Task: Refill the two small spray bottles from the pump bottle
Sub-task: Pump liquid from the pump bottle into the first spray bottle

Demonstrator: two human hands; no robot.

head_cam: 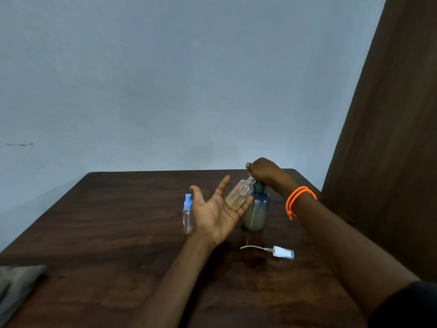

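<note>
A dark blue pump bottle point(256, 215), part full of yellowish liquid, stands on the brown wooden table point(118, 233). My right hand point(264, 170) is closed over its pump head from above. My left hand point(214, 215) lies palm up with its fingers spread. On those fingers rests a small uncapped clear spray bottle point(238, 196), tilted, with amber liquid in its lower part and its neck up at the pump nozzle. A second small clear spray bottle point(188, 214) with a blue spray top stands upright just left of my left hand.
A white spray head point(282, 252) with its thin dip tube lies on the table in front of the pump bottle. A grey cloth point(16, 285) sits at the table's near left edge. A brown curtain point(390, 162) hangs at the right. Orange bracelets point(299, 197) circle my right wrist.
</note>
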